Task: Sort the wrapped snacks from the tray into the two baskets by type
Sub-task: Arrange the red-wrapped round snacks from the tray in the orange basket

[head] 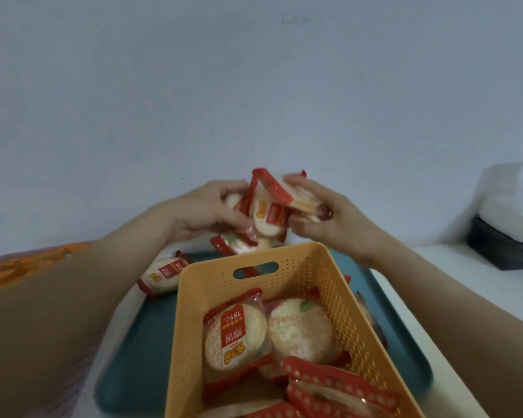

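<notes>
Hands above the far edge of the tray (pixel 139 342). Left hand (pixel 206 206) and right hand (pixel 329 218), fingers curled, grip a bunch of snack packets (pixel 269 212) between them. The orange basket (pixel 323 267) lies just below, toward the person, about equally near either hand.

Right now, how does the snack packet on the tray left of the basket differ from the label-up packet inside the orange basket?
The tray packet lies on the green tray, outside the orange basket; the basket packet lies inside it. The tray packet lies apart from other packets; the basket packet touches a neighbouring packet. Both hold a pale round cracker in a red-edged wrapper with a red label.
</notes>
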Available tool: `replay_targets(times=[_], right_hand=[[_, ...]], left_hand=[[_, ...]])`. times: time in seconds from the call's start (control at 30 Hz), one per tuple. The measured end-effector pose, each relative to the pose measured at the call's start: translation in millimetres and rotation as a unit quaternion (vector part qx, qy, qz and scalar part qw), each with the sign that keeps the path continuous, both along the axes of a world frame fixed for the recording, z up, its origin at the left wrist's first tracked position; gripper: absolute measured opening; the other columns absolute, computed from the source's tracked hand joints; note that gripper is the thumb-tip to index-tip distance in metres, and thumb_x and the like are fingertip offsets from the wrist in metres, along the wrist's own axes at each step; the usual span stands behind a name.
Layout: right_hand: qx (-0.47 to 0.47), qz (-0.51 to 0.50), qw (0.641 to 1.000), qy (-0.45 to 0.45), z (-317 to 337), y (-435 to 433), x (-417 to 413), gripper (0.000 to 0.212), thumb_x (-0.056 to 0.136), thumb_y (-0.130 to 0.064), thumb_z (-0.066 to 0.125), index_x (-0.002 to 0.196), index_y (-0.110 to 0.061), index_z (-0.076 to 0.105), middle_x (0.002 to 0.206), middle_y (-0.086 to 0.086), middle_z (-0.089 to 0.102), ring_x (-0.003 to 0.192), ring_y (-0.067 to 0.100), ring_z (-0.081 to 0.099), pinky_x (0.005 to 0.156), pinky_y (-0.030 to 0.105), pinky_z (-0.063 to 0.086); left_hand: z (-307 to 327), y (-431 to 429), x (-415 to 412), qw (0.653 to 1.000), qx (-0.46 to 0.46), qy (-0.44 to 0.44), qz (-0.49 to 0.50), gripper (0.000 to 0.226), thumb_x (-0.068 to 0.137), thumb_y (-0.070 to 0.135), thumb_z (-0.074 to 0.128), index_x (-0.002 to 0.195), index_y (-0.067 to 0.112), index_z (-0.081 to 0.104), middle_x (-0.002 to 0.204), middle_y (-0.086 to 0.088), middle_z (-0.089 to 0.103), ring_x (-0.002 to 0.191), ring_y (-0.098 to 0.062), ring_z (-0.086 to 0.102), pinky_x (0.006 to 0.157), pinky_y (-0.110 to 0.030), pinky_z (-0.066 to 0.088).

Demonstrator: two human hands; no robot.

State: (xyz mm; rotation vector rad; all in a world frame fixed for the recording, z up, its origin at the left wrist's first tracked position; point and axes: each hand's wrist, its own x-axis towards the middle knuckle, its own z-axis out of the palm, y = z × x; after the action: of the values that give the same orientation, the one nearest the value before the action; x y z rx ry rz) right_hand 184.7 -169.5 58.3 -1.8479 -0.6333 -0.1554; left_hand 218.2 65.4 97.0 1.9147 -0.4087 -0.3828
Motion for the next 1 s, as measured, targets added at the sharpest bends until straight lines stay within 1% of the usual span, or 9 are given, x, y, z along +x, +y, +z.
replay_targets(times=[0.2, 0.33, 0.4, 0.47, 0.53, 0.6, 0.67, 0.83, 1.0], right_hand=[[0.061, 0.019, 0.995, -0.07, 71, 15, -47, 0.058, 0.084, 0.002, 0.068, 0.134, -0.019, 0.045, 0.097, -0.006, 0.059, 0.068, -0.006, 0.057, 0.058, 0.01, 0.044], [0.087, 0.012, 0.996, -0.023, 55, 33, -86, 0.06, 0.085, -0.006, 0.069, 0.133, -0.023, 0.037, 0.107, 0.001, 0.06, 0.083, 0.007, 0.065, 0.074, 0.021, 0.052], [0.075, 0.004, 0.997, 0.021, 36, 38, -104, 0.055, 0.084, -0.02, 0.071, 0.127, -0.029, 0.037, 0.116, -0.003, 0.058, 0.097, 0.006, 0.065, 0.09, 0.028, 0.053], [0.043, -0.027, 0.998, 0.046, 21, 39, -113, 0.054, 0.075, -0.045, 0.072, 0.117, -0.033, 0.04, 0.129, -0.009, 0.052, 0.106, 0.003, 0.06, 0.099, 0.035, 0.048], [-0.024, -0.1, 0.995, 0.019, 17, 38, -115, 0.052, 0.076, -0.053, 0.069, 0.116, -0.034, 0.042, 0.133, -0.011, 0.045, 0.103, 0.002, 0.058, 0.097, 0.032, 0.047], [-0.096, -0.182, 0.977, -0.061, 21, 33, -128, 0.047, 0.085, -0.043, 0.064, 0.124, -0.028, 0.044, 0.131, -0.01, 0.04, 0.096, 0.003, 0.056, 0.09, 0.023, 0.043], [-0.134, -0.218, 0.961, -0.104, 23, 27, -136, 0.042, 0.089, -0.034, 0.062, 0.127, -0.024, 0.046, 0.129, -0.006, 0.04, 0.094, 0.004, 0.052, 0.084, 0.018, 0.038], [-0.242, -0.21, 0.943, -0.086, 27, 22, -152, 0.045, 0.087, -0.025, 0.062, 0.128, -0.029, 0.045, 0.119, 0.0, 0.042, 0.093, 0.01, 0.055, 0.08, 0.019, 0.039], [-0.233, -0.161, 0.957, -0.058, 28, 18, -163, 0.044, 0.081, -0.019, 0.069, 0.119, -0.029, 0.05, 0.105, -0.001, 0.059, 0.093, 0.014, 0.059, 0.08, 0.026, 0.046]], left_hand=[[64, 0, -75, 0.964, 0.036, -0.259, 0.047, 0.061, 0.064, 0.01, 0.08, 0.12, 0.026, 0.061, 0.109, -0.002, 0.07, 0.1, -0.018, 0.068, 0.088, -0.039, 0.055], [51, -3, -130, 0.949, 0.036, -0.309, 0.055, 0.094, 0.07, 0.004, 0.082, 0.141, 0.033, 0.026, 0.111, 0.011, 0.054, 0.088, 0.0, 0.065, 0.076, -0.016, 0.053], [31, -2, -149, 0.961, 0.036, -0.268, 0.06, 0.1, 0.074, 0.007, 0.078, 0.145, 0.04, 0.017, 0.115, 0.017, 0.048, 0.089, -0.004, 0.067, 0.074, -0.021, 0.055], [15, 2, -159, 0.968, 0.032, -0.229, 0.096, 0.088, 0.081, 0.013, 0.074, 0.143, 0.044, 0.021, 0.126, 0.012, 0.048, 0.102, -0.009, 0.065, 0.083, -0.026, 0.052], [1, 8, -158, 0.933, 0.081, -0.296, 0.187, 0.07, 0.084, 0.017, 0.071, 0.14, 0.038, 0.034, 0.131, 0.007, 0.052, 0.119, -0.006, 0.053, 0.096, -0.025, 0.041], [-3, 8, -171, 0.866, 0.133, -0.426, 0.226, 0.053, 0.084, 0.012, 0.069, 0.129, 0.033, 0.05, 0.121, 0.008, 0.057, 0.108, -0.003, 0.054, 0.093, -0.025, 0.045], [-5, 4, -184, 0.841, 0.144, -0.491, 0.172, 0.033, 0.081, 0.007, 0.069, 0.106, 0.029, 0.067, 0.095, 0.015, 0.062, 0.082, -0.001, 0.058, 0.075, -0.018, 0.049], [-6, -13, -204, 0.89, 0.306, -0.338, 0.022, 0.011, 0.085, 0.034, 0.067, 0.092, 0.034, 0.076, 0.068, 0.025, 0.065, 0.069, 0.003, 0.062, 0.069, -0.017, 0.05], [-16, -22, -199, 0.823, 0.459, -0.332, -0.024, 0.018, 0.089, 0.045, 0.058, 0.085, 0.03, 0.066, 0.078, 0.014, 0.065, 0.072, -0.003, 0.059, 0.066, -0.026, 0.049]])
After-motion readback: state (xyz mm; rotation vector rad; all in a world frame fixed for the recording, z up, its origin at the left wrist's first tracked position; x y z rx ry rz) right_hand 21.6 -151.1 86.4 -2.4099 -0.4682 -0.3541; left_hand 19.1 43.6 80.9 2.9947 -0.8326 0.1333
